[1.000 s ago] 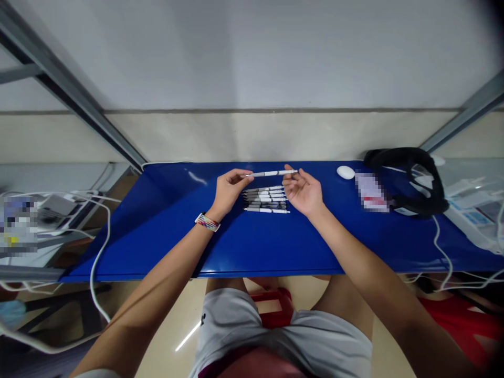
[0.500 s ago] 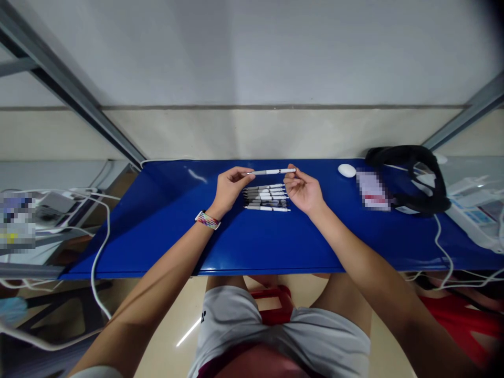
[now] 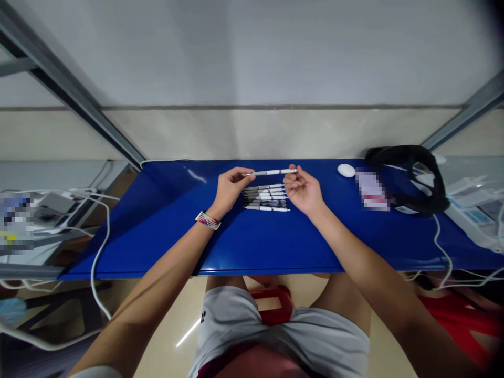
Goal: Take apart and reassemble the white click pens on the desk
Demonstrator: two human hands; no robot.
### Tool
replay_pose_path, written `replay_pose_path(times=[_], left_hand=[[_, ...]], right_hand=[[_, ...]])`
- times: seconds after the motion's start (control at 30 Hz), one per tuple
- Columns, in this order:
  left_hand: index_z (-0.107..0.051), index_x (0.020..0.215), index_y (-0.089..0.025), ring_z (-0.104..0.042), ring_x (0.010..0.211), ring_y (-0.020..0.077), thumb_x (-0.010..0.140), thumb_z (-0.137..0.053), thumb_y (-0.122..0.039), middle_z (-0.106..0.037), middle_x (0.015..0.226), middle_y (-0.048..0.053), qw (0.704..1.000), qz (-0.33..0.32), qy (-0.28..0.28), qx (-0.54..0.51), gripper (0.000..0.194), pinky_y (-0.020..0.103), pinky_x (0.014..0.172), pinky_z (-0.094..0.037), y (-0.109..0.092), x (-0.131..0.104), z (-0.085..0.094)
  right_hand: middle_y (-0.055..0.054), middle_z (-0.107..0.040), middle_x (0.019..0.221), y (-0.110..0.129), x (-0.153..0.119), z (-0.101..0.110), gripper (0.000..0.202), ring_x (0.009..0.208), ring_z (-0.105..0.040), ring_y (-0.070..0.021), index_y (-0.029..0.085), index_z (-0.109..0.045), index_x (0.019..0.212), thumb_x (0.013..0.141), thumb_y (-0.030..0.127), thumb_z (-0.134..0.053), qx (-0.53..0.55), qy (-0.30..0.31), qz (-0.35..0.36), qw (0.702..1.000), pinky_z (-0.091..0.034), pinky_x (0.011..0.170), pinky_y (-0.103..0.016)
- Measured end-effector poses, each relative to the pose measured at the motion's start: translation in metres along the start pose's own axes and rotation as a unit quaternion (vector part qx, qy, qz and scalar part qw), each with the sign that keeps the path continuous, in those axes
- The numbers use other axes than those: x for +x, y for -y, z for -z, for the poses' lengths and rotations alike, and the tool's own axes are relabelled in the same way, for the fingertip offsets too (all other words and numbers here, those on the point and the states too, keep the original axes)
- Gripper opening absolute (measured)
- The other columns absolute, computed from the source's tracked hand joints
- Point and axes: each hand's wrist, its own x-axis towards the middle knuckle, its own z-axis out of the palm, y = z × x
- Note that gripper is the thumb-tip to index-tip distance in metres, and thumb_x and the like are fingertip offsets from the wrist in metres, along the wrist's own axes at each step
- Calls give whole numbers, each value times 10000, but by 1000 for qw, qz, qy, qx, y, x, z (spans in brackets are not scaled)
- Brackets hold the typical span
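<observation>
A white and grey pen [image 3: 271, 172] is held level above the blue table [image 3: 252, 247], its tip pointing left. My left hand [image 3: 229, 190] pinches the tip end between thumb and fingers. At the other end, my right hand [image 3: 304, 190] has its thumb and fingertips closed on the pen's push-button end, the other fingers curled. Just below the held pen lies a row of several similar pens [image 3: 264, 197], side by side with their tips to the left. Their right ends reach close to my right hand.
To the right are a white oval object [image 3: 346, 170], a blurred pinkish packet [image 3: 372, 190] and a black headset-like strap [image 3: 409, 149]. A white cable [image 3: 103, 247] hangs over the left side. Metal posts [image 3: 114, 128] flank the table, and a pale wall stands behind.
The fingers of my right hand have shifted slightly at the pen's button end. The held pen and my left hand stay nearly in place.
</observation>
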Motion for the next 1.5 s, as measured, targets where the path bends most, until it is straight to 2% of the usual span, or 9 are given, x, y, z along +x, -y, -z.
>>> replay_pose_path(times=[0.1, 0.2, 0.4, 0.73, 0.9, 1.07, 1.2, 1.37, 1.5], left_hand=[[-846, 1005, -212, -713, 814, 173, 818, -920, -416, -807, 897, 43, 1000, 1, 4, -4, 287, 325, 801, -569, 1, 0, 0], [-846, 1004, -215, -713, 806, 176, 817, -918, -420, -805, 889, 41, 1000, 3, 2, 0, 287, 331, 799, -572, 2, 1, 1], [-847, 997, -224, -718, 817, 177, 814, -922, -405, -805, 887, 40, 1000, 3, -4, -7, 268, 342, 824, -578, 4, 2, 1], [-848, 1007, -226, -724, 828, 182, 826, -913, -417, -813, 913, 45, 1000, -5, -4, 6, 272, 339, 821, -578, 7, 3, 3], [-847, 1006, -225, -720, 828, 182, 827, -912, -424, -814, 913, 47, 1000, -4, -4, 4, 275, 339, 813, -576, 8, 2, 3], [-843, 998, -217, -715, 805, 181, 821, -914, -435, -808, 900, 45, 1000, 0, 2, 14, 290, 334, 790, -572, 6, 2, 2], [-847, 1004, -217, -718, 806, 184, 821, -915, -441, -813, 903, 48, 1000, 2, 14, 14, 298, 333, 780, -571, 3, 1, 1], [-852, 997, -221, -711, 789, 174, 825, -917, -419, -809, 885, 43, 1000, -2, 10, 9, 270, 324, 771, -567, 4, 1, 1], [-850, 994, -222, -716, 799, 178, 826, -913, -423, -813, 898, 47, 1000, 2, 8, 15, 270, 330, 781, -576, 4, 0, 1]], right_hand=[[51, -515, 656, -1, 0, 1, 138, 542, -449, -79, 212, -702, 961, 1056, 301, -658, -5, -4, 7, 1000, -465, 508, -169], [30, -591, 729, 0, -1, 1, 195, 577, -499, -87, 213, -726, 1078, 1061, 390, -646, -5, -1, 2, 1000, -505, 534, -190], [31, -585, 733, 2, -3, -2, 112, 568, -487, -72, 199, -720, 1042, 1055, 225, -611, 8, -1, -3, 1000, -502, 539, -165], [9, -622, 800, 1, -5, -4, 173, 631, -528, -96, 207, -733, 1132, 1057, 323, -628, -2, -1, 8, 1000, -531, 582, -207], [26, -577, 740, 1, -4, -4, 142, 579, -483, -84, 200, -725, 1067, 1042, 192, -586, 14, 5, 5, 1000, -500, 546, -183], [11, -615, 780, 1, -3, -2, 188, 583, -483, -96, 219, -721, 1169, 1035, 236, -591, 7, 20, 20, 1000, -500, 524, -205], [28, -553, 717, 1, -4, -1, 167, 545, -433, -103, 227, -722, 1112, 1005, 185, -601, -12, 7, 21, 1000, -468, 495, -216], [6, -594, 764, 1, -5, 0, 219, 561, -457, -101, 204, -728, 1166, 1019, 278, -584, 0, 12, 19, 1000, -476, 509, -222], [25, -569, 724, 0, -2, 1, 167, 540, -438, -94, 220, -720, 1118, 982, 211, -624, -2, 16, 26, 1000, -459, 494, -210]])
